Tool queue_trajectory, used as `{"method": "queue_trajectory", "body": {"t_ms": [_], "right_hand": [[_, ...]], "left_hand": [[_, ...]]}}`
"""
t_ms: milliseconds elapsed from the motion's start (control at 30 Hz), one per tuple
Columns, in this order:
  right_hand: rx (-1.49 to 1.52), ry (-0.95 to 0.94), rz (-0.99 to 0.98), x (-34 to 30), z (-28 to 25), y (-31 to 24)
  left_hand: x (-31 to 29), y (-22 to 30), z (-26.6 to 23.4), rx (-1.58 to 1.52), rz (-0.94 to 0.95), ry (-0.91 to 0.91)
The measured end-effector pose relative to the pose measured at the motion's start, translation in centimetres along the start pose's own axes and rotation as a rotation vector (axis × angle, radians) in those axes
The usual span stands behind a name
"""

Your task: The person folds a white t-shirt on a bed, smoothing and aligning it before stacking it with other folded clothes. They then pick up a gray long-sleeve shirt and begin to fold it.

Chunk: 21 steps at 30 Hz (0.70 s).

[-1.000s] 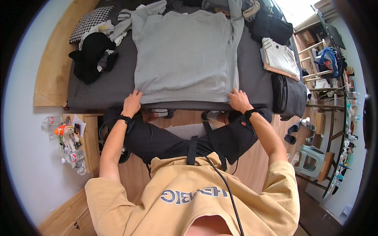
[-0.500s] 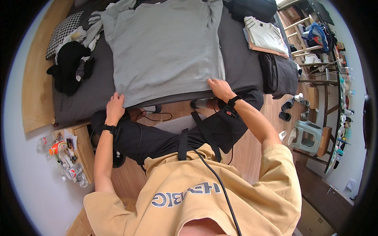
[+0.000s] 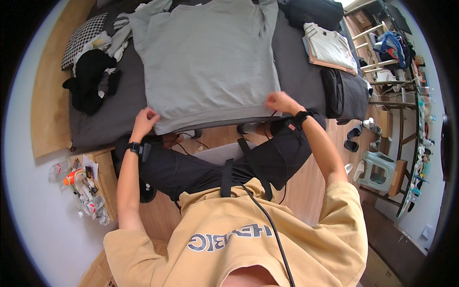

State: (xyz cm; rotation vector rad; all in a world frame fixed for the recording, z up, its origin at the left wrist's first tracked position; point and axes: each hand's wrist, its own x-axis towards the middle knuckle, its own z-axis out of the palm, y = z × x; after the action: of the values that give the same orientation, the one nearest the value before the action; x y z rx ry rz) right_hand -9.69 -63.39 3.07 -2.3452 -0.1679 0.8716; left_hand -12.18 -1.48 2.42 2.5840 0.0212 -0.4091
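Note:
A grey sweatshirt (image 3: 210,62) lies spread out on the dark bed, its hem along the near edge. My left hand (image 3: 145,123) hovers at the hem's left corner, its fingers curled in and the cloth lying flat beside them. At the right end of the hem, my right hand (image 3: 283,103) is lifted a little over the cloth with bent, closed fingers. Neither hand shows cloth pinched in it. Both wrists wear black bands.
Folded light shirts (image 3: 330,48) and folded dark trousers (image 3: 345,93) lie on the bed's right side. On the left are a black garment (image 3: 91,81) and a checked pillow (image 3: 83,40). A small cabinet (image 3: 107,177) with bottles stands at lower left; a plastic stool (image 3: 377,170) is at right.
Both hands have let go of the hem and risen slightly off it, their fingers curling in. The sweatshirt stays flat, and the whole view has shifted a little.

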Motion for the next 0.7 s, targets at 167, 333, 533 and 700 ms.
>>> {"method": "queue_trajectory", "body": {"t_ms": [167,333,533,700], "right_hand": [[-0.112,0.846,-0.034,3.2,0.3,0.1],[0.018,0.715,0.262,5.6,2.5,2.1],[0.202,1.004,0.252,4.8,2.5,4.7],[0.137,0.861,0.401,2.6,3.0,5.4]], "left_hand": [[2.6,-2.8,2.1,-0.467,-0.522,0.078],[2.2,-1.8,4.7,-0.526,-0.409,0.217],[-0.2,-0.4,6.5,-0.32,-0.413,0.516],[-1.8,0.9,7.9,-0.259,-0.428,0.437]]}}
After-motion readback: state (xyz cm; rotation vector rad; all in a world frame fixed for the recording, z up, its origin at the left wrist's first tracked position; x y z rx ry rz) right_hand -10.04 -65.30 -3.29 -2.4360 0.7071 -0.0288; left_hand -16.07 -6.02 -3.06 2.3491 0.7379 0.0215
